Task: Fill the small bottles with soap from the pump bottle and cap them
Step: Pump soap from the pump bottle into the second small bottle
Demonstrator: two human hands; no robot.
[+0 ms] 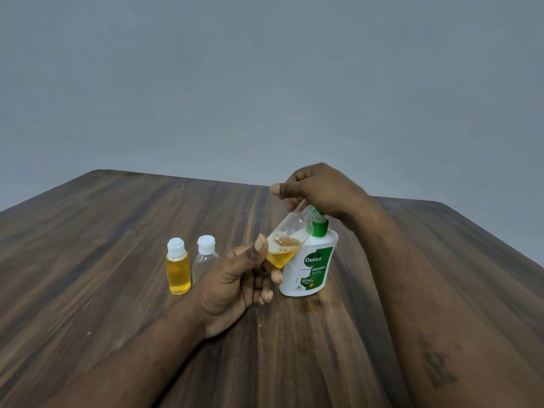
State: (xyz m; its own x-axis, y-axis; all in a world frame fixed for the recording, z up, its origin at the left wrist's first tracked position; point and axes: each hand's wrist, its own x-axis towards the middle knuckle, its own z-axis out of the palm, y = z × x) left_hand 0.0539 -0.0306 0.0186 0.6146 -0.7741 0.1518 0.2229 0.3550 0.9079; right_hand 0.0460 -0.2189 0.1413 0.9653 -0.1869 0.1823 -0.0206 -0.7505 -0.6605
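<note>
1. A white pump bottle (pixel 312 266) with a green collar stands on the dark wooden table (pixel 117 231), a little right of the middle.
2. The right hand (pixel 318 189) covers its top with curled fingers and hides the pump head; the thumb points left.
3. The left hand (pixel 235 278) pinches the lower end of the open small bottle (pixel 290 237). This bottle is tilted, with its mouth up beside the green collar. Yellow soap with foam lies in its lower part.
4. On the left stand two white-capped bottles, just beside each other: the full small bottle (pixel 178 269), yellow, and the empty small bottle (pixel 204 257), clear, partly behind the left hand.
5. A plain grey wall (pixel 265 83) is behind the far edge.
</note>
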